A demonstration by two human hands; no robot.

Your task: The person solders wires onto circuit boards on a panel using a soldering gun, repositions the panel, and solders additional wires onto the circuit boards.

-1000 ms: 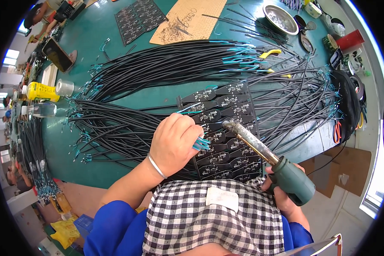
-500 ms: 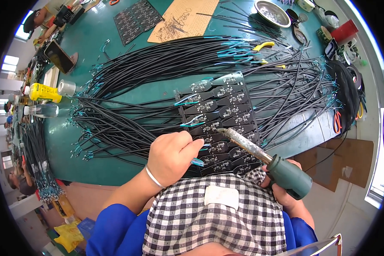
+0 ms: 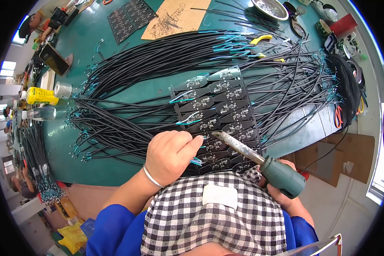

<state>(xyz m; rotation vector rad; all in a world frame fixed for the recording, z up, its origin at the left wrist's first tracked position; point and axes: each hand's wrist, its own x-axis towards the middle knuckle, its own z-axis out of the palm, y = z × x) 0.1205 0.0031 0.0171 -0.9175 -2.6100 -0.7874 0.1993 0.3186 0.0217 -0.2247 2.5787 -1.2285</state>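
My left hand (image 3: 170, 152) is closed, thumb against fingers, on a black cable whose blue and white wire ends (image 3: 196, 161) poke out below the fingertips. It rests at the left edge of a panel of black circuit boards (image 3: 222, 110), joined in two columns. My right hand (image 3: 280, 197) is wrapped round the green handle of a soldering iron (image 3: 281, 176). The iron's metal barrel slants up and left over the panel, its tip near the wire close to my left thumb. Whether the tip touches is too small to tell. More stripped wires lie along the panel's left edge.
Bundles of black cables (image 3: 149, 59) lie beyond and left of the panel, with loose cables (image 3: 286, 89) to its right. Yellow-handled pliers (image 3: 261, 39), a metal bowl (image 3: 270, 9), a second board panel (image 3: 131, 18), bottles (image 3: 42, 96) and a phone (image 3: 54, 59) stand around the green table.
The soldering iron has moved slightly left and down, its tip closer to my left thumb. My left hand keeps its grip almost in place. The whole view has shifted a little.
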